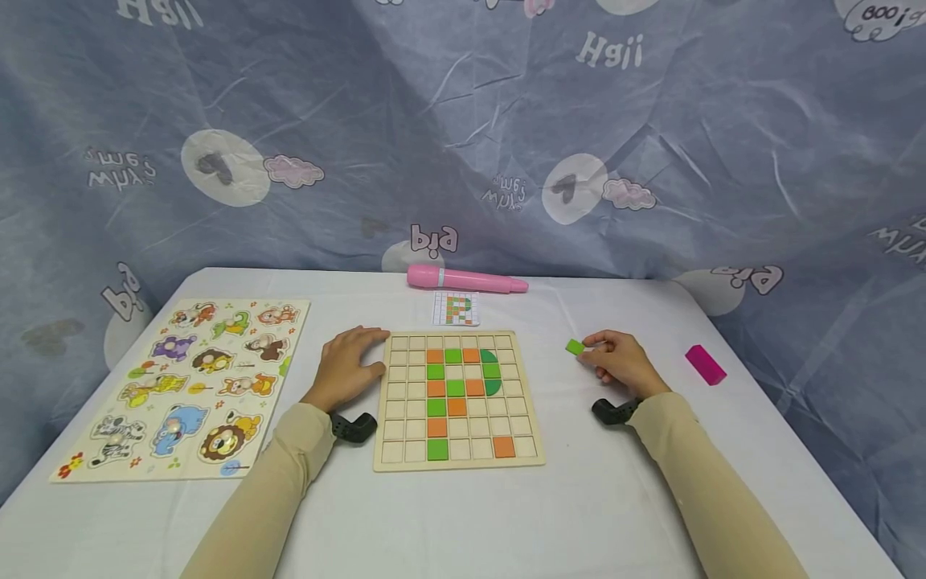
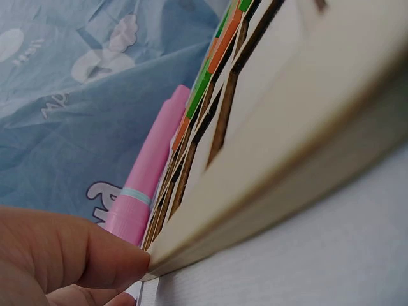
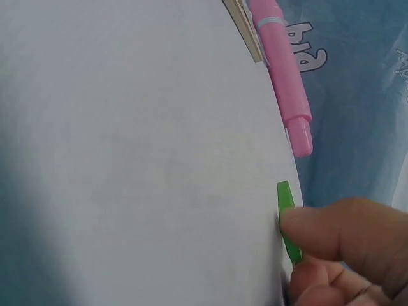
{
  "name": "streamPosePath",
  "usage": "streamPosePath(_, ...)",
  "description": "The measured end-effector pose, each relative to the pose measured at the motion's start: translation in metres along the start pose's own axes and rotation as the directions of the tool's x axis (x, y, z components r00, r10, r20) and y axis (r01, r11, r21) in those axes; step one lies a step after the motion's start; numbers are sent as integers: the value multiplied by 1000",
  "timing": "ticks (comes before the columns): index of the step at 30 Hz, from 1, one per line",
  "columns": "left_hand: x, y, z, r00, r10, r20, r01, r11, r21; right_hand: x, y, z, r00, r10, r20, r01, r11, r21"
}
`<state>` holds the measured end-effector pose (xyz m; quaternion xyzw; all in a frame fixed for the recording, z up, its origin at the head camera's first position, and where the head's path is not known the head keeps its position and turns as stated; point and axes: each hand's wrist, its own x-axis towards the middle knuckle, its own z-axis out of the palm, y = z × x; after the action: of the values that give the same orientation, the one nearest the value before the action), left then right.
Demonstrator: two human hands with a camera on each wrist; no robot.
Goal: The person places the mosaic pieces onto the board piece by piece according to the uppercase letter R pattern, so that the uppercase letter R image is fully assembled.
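My right hand (image 1: 624,362) pinches a small green square tile (image 1: 575,346) between thumb and fingers, right of the board. In the right wrist view that tile (image 3: 286,197) is seen nearly edge-on, close over the white cloth. At the upper left edge of a wooden grid board (image 1: 478,407) rests my left hand (image 1: 346,367), thumb and forefinger apart and touching the rim. Orange and green squares and two green rounded pieces sit in the board's cells, forming a letter P. One more orange square (image 1: 503,447) lies in the bottom row, toward the right.
A small pattern card (image 1: 456,309) with a similar P lies behind the board, and a thick pink pen (image 1: 466,280) behind that. Animal puzzle board (image 1: 246,355) at left; magenta block (image 1: 705,365) at right. A patterned grey-blue cloth (image 1: 463,129) hangs behind the table.
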<state>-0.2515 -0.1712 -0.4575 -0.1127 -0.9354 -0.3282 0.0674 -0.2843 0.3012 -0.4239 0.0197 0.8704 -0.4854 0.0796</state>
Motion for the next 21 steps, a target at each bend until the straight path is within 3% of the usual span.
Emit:
streamPosePath(11, 0, -1, 0, 1000, -5, 2, 5, 1000, -1, -3, -1, 5, 999, -38, -26, 36, 996, -81)
streamPosePath(21, 1, -1, 1, 1000, -9, -1, 9, 1000, 4, -12, -7, 16, 990, -134, 41, 137, 986, -93)
